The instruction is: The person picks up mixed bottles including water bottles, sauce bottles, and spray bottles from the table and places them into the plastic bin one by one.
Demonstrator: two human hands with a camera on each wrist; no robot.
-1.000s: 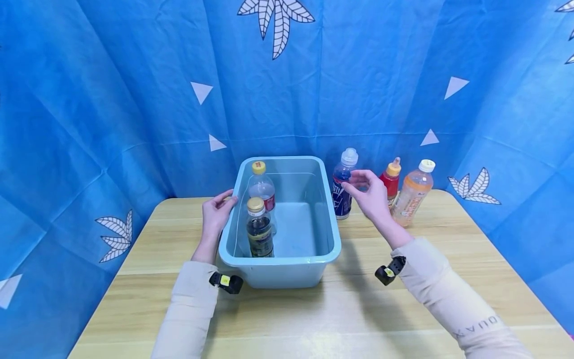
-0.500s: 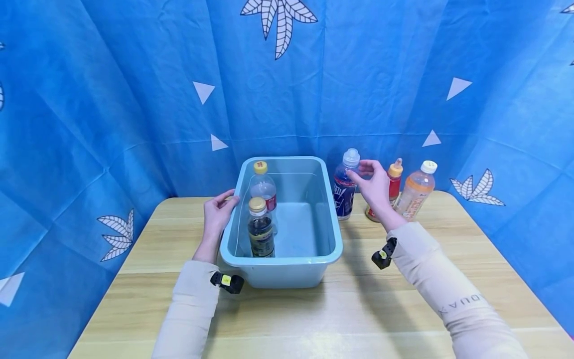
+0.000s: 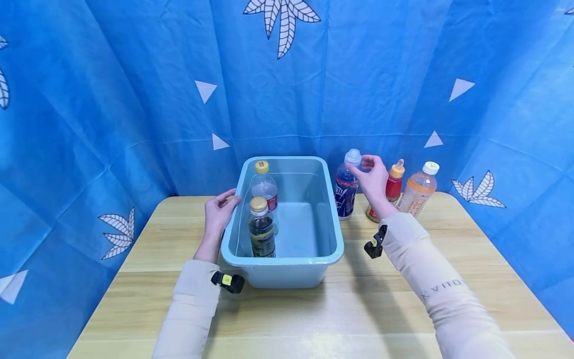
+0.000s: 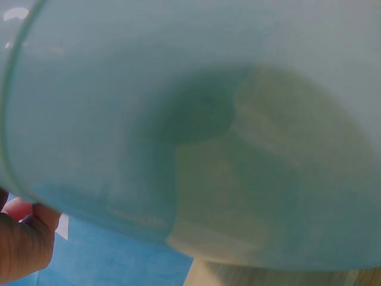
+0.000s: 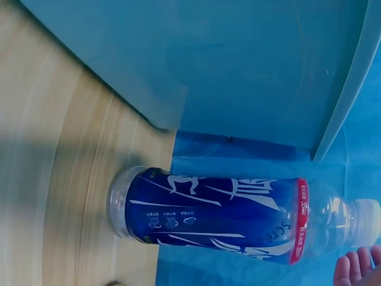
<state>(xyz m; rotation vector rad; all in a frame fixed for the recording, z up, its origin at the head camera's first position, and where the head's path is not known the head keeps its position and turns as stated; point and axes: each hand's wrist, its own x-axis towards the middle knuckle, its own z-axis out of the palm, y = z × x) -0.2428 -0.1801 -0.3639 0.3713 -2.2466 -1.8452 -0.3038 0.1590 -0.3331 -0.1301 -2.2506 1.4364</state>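
My left hand [image 3: 218, 215] grips the left rim of a light-blue plastic basin [image 3: 287, 274]; in the left wrist view, the basin's wall [image 4: 178, 113] fills most of the frame. To the right of the basin stands an upright drink bottle [image 3: 345, 192] with a dark-blue label and a clear cap. My right hand [image 3: 375, 182] is at that bottle's neck, thumb in front and fingers beside it, with a gap between them. In the right wrist view, fingertips [image 5: 351, 262] are right at the cap [image 5: 367, 221].
Inside the basin stand a yellow-capped clear bottle [image 3: 264, 188] and a dark bottle [image 3: 262, 234] with a tan cap. Behind my right hand are a red squeeze bottle [image 3: 393, 187] and an orange-and-clear bottle [image 3: 418, 192] with a white cap. A blue curtain [image 3: 287, 114] hangs behind the wooden table [image 3: 287, 324].
My right hand has risen and come slightly leftward, from beside the blue-labelled drink bottle's upper body to its neck. My left hand has stayed on the basin rim.
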